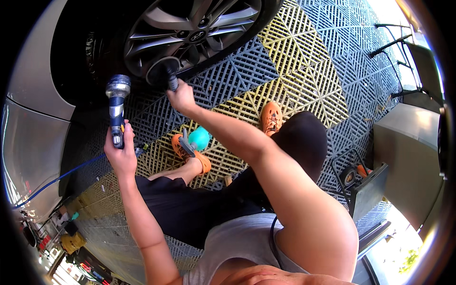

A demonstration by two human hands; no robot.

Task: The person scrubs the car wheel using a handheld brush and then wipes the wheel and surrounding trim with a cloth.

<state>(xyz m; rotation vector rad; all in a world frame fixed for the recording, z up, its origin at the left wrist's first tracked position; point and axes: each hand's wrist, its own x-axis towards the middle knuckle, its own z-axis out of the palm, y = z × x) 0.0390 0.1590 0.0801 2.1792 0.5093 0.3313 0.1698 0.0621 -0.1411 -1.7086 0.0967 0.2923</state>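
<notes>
My left hand (121, 153) grips a blue and silver hose spray gun (117, 103) by its handle, the round head pointing up towards the car. In my right hand (182, 96) is the grey handle of a round, dark-headed tool (162, 71), probably a wheel brush. Its head is against or just in front of the lower edge of a silver alloy wheel (194, 32) with a Hyundai centre cap; contact is hard to tell. Between my orange clogs (272, 115), a turquoise spray bottle (199, 138) with a grey trigger lies or stands by my left foot.
A blue hose (67, 174) runs from the left towards my left hand. Grey car bodywork (32, 153) curves along the left. Grey and yellow slatted tiles (302, 71) cover the floor. At right are a small wheeled stool or cart (367, 192), a metal cabinet (406, 139) and folding frames (392, 53).
</notes>
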